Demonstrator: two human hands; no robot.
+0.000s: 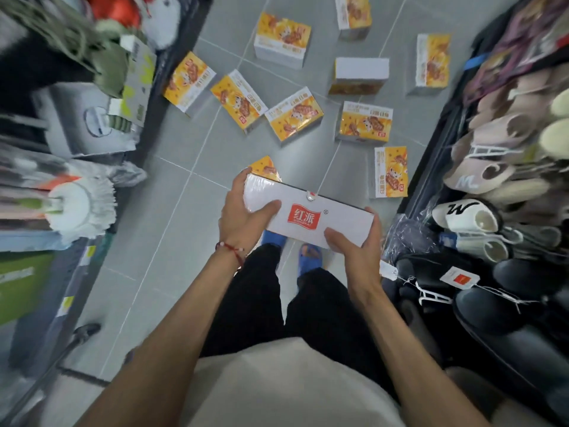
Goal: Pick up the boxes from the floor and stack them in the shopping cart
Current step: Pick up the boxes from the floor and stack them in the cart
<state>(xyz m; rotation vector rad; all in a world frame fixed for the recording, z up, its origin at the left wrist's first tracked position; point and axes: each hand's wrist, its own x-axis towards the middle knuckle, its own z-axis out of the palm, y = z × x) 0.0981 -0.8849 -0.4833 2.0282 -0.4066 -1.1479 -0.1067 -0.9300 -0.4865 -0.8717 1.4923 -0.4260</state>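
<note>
Currently we are gripping the white box at both ends, left hand and right hand curled round it, near us above the floor, steadying it for carrying; cart unseen.

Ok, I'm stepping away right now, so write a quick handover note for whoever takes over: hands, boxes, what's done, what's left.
Hands: the left hand grips the left end of the held box, and the right hand grips its right end.
Held box: off the floor, white logo side up.
Other boxes: about ten floor boxes lie scattered ahead, one partly hidden behind the held box.
Cart: not clearly in view, so I cannot tell how many are stacked.
Done: one box picked up.
Left: put it in the cart, then collect the rest.
</note>
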